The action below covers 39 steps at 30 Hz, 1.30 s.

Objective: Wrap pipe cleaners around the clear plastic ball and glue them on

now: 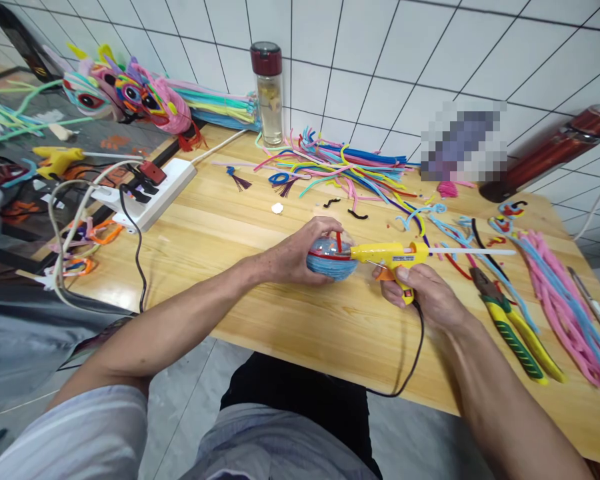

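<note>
My left hand (307, 250) is closed around a clear ball (334, 265) whose lower part is wrapped in light blue pipe cleaner. A red pipe cleaner (339, 243) runs along the ball's side, and one end of it stands up by my left fingertips. In my right hand (420, 290) is a yellow glue gun (387, 254), held by its handle with a finger at the orange trigger. Its nozzle meets the ball's right side, at the red strip. A white glue stick (473, 251) sticks out of the gun's back end.
Pliers (510, 320) and pink pipe cleaners (563, 300) lie at the right. Many coloured pipe cleaners (350, 167) are heaped along the wall, near a glass bottle (270, 100) and a red flask (550, 153). A power strip (155, 200) with cables and a second glue gun (60, 160) are at the left.
</note>
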Motion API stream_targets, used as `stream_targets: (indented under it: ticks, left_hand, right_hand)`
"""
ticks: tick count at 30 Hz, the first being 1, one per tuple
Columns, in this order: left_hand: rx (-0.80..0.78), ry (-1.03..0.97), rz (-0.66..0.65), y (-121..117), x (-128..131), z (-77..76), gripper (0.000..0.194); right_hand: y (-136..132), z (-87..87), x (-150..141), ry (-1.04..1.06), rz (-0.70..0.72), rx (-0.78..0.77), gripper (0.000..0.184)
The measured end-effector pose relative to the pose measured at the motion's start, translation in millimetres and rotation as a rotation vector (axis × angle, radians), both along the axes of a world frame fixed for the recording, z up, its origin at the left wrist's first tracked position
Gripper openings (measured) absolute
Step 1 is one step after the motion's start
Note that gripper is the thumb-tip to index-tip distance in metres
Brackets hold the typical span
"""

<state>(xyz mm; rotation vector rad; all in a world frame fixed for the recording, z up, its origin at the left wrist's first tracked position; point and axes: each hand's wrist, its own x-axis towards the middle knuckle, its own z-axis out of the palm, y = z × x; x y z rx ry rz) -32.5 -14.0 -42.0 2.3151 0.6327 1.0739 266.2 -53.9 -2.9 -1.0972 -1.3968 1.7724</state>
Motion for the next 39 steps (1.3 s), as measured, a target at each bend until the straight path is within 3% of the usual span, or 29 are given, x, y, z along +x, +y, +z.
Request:
stream_targets:
  ticks: [27, 39]
  left_hand:
    - [0.025, 0.005, -0.003, -0.3, 0.9, 1.9, 0.091]
    - [-0.013, 0.027, 0.009, -0.7, -0.5, 1.7, 0.092]
  right_hand:
    - [1.8, 6.0, 2.6, -0.036, 0.037, 0.033, 0.05]
    - [1.8, 6.3, 5.5, -0.056, -0.014, 0.012, 0.049]
